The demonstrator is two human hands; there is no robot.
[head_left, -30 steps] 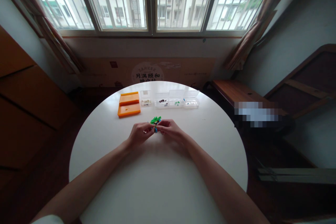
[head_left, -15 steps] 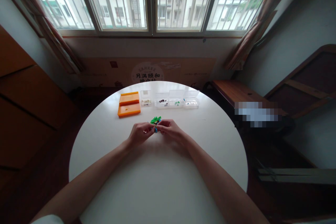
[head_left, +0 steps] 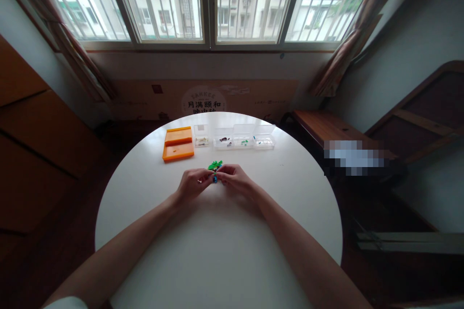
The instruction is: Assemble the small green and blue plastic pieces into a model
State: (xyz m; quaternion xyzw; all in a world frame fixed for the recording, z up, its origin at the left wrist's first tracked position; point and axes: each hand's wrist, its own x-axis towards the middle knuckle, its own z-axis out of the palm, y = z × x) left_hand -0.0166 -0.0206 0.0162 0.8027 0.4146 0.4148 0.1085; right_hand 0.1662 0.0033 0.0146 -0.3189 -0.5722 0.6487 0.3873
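Both hands meet around a small model of green and blue building bricks (head_left: 215, 165) near the middle of the white round table (head_left: 224, 251). My left hand (head_left: 195, 181) pinches it from the left, thumb and forefinger pressed together. From the other side my right hand (head_left: 234, 176) grips it with closed fingertips. Leaf-like green pieces stick out above the fingers, and a blue bit shows just below them. The fingers hide the middle of the model, so I cannot make out the single pieces there.
Beyond the hands lies an open orange case (head_left: 179, 151) with a small piece in it. To its right stand open clear boxes: one with pale pieces (head_left: 201, 142), one with dark pieces (head_left: 222, 144), one with green pieces (head_left: 243, 143) and one with blue pieces (head_left: 264, 143).
The fingertips shift very slightly on the brick model, and the blue part below them looks a little different. Arms, boxes and case stay where they were.
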